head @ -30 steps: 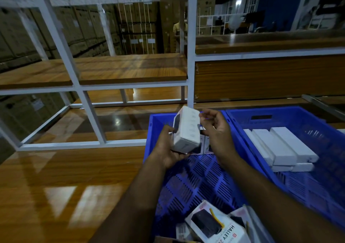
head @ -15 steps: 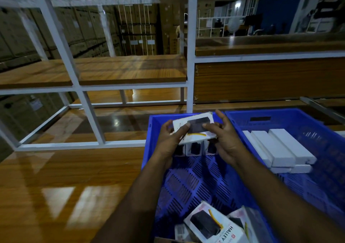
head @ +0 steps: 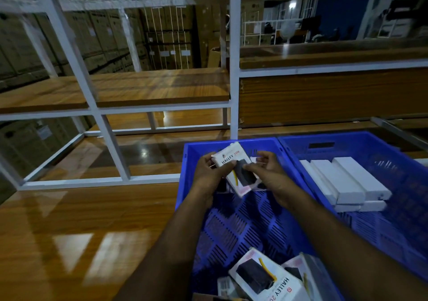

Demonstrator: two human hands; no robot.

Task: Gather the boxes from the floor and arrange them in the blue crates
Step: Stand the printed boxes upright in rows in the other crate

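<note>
Crates: left crate [head: 185, 185] and right crate [head: 342, 138] sit touching, walls together
Left crate: floor mostly bare, loose boxes [head: 266, 277] at near end
Right crate: white boxes [head: 349, 182] in a row
Box [head: 234, 161]: held over left crate's far end, both left hand [head: 208, 173] and right hand [head: 271, 173] pinching it

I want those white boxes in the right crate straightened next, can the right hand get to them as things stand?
Probably not yet: the right hand shares a grip on the printed box with the left hand. Otherwise the white boxes lie uncovered.
</note>
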